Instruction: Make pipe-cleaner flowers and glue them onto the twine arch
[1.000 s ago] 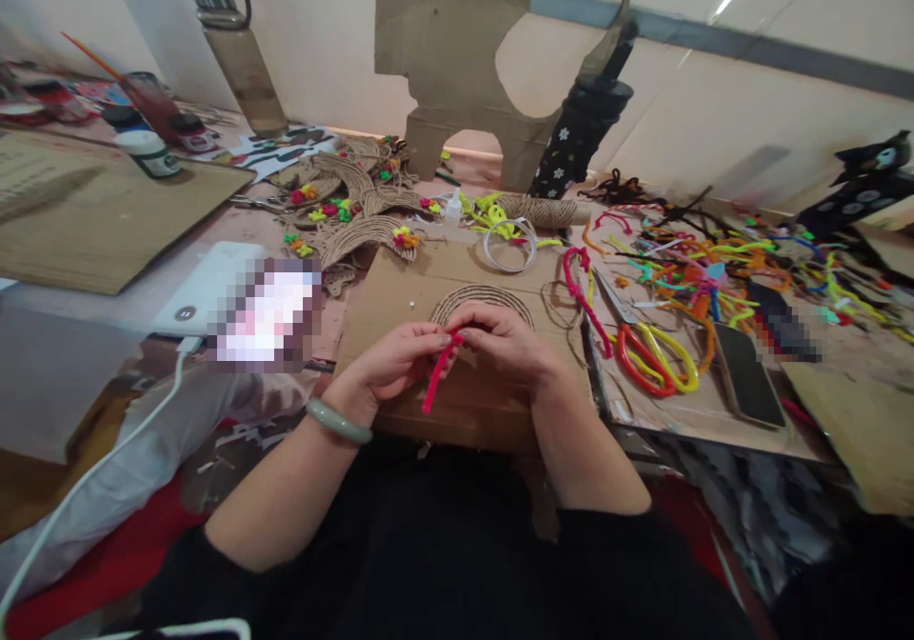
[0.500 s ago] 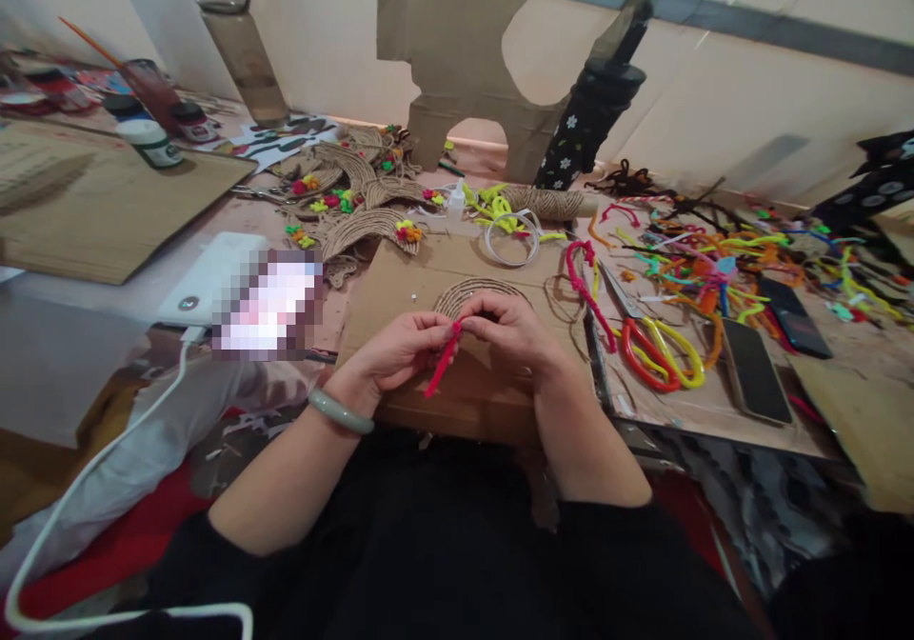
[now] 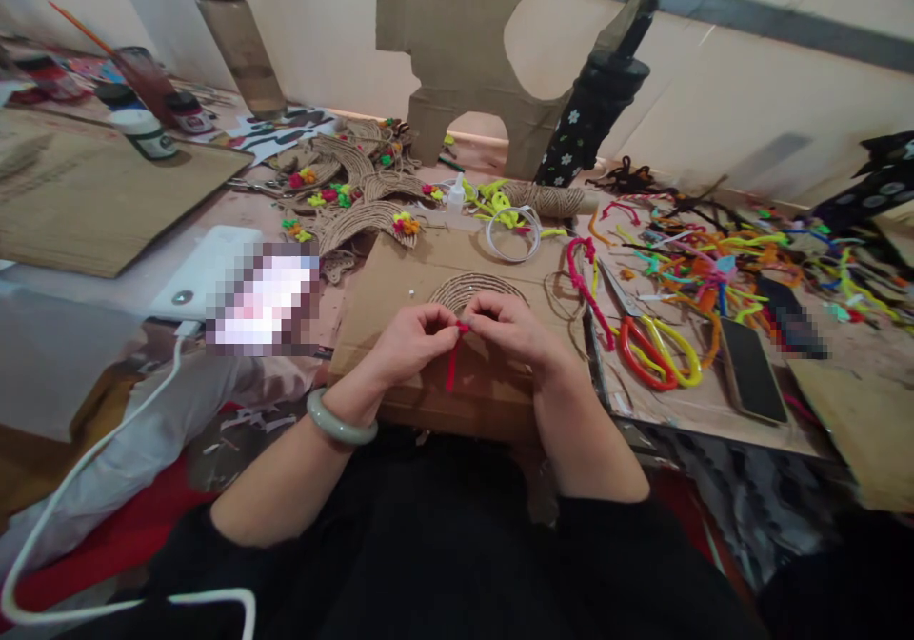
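A red-pink pipe cleaner [image 3: 451,370] is pinched between both my hands, its free end hanging straight down. My left hand [image 3: 412,343], with a pale bangle at the wrist, grips it between thumb and forefinger. Close beside, my right hand [image 3: 508,328] pinches the upper part, where a small bend or knot shows between the fingertips. Just behind my hands, an arc of coiled twine [image 3: 477,285] lies on a cardboard sheet [image 3: 389,283], partly covered by my fingers. A longer pink pipe cleaner [image 3: 586,290] rests at the sheet's right edge.
Scissors [image 3: 643,350] with red and yellow handles and a dark phone [image 3: 755,370] lie to the right, before a heap of coloured pipe cleaners [image 3: 704,259]. Decorated twine arcs [image 3: 367,221], a glue bottle [image 3: 455,196] and a tape roll [image 3: 512,234] sit behind. A power bank [image 3: 207,267] lies left.
My left hand has turned and shifted so its fingertips meet the right's. The pipe cleaner's hanging end has swung from slanting left to nearly vertical and looks shorter.
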### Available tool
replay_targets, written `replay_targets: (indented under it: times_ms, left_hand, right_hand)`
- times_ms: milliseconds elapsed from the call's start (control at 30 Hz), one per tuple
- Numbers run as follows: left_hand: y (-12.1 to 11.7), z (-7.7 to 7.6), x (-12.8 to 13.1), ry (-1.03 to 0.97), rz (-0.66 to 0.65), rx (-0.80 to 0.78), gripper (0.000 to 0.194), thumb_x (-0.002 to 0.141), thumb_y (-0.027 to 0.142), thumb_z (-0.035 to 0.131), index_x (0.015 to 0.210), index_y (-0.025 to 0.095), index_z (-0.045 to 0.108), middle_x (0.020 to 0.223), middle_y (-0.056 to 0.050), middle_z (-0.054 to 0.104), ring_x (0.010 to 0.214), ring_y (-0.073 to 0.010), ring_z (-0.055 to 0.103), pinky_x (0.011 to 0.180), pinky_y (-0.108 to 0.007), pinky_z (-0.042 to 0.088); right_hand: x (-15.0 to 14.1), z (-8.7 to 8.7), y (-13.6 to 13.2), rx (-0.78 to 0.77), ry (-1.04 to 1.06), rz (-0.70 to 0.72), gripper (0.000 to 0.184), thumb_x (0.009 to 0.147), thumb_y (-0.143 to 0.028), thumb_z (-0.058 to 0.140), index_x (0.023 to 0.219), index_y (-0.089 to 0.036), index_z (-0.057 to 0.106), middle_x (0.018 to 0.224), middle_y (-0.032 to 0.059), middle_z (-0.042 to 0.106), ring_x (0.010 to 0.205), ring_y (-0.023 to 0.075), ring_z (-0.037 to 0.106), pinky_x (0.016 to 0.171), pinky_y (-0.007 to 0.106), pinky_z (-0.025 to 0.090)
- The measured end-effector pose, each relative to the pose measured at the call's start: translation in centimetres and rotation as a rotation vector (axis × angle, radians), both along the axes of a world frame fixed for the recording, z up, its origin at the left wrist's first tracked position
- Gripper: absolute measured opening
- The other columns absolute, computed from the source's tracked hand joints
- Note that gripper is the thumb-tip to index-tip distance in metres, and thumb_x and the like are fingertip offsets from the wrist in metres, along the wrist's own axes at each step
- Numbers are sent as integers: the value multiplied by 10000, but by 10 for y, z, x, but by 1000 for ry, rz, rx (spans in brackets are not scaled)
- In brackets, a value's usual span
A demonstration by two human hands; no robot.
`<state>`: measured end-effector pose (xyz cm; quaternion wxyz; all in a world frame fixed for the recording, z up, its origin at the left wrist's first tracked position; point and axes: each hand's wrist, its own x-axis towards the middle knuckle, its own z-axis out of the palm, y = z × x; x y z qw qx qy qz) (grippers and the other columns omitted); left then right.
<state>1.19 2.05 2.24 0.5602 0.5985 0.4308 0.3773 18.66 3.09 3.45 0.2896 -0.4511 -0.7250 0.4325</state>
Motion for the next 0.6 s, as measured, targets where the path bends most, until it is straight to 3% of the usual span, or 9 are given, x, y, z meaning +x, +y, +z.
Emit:
replay_targets:
  times_ms: [100, 267, 500, 600]
  left_hand:
    - [-4, -1, 3, 155, 79, 198, 64, 679, 200, 584, 615, 188, 588, 581, 20, 566, 567, -125, 483, 570, -253, 390]
    - [-8, -11, 9, 339, 237, 442, 107, 710, 158, 568, 613, 202, 560, 622, -12, 559, 640, -165, 504, 669, -295, 405]
    - [-5, -22, 7, 361, 254, 589, 114, 791, 160, 539, 823, 185, 645, 821, -62, 689, 772, -186, 619, 741, -306, 460]
    - [-5, -22, 6, 341, 252, 590, 120, 807, 183, 544, 810, 187, 664, 798, -60, 698, 761, -185, 629, 742, -307, 469]
  right_hand:
    - [-1, -3, 1, 3, -51, -34, 144, 775, -281, 522, 676, -183, 556, 619, -34, 513, 597, 111, 446, 575, 231, 347]
    - [-8, -8, 0, 57, -154, -143, 177, 766, -253, 520, 604, -192, 484, 589, -33, 488, 587, 118, 426, 562, 245, 306]
    - [-15, -5, -3, 166, -194, -212, 181, 785, -252, 505, 614, -198, 476, 609, -19, 500, 606, 128, 443, 596, 258, 315]
    - [-17, -4, -3, 182, -195, -215, 171, 781, -241, 505, 616, -199, 483, 611, -14, 510, 604, 130, 452, 597, 259, 323]
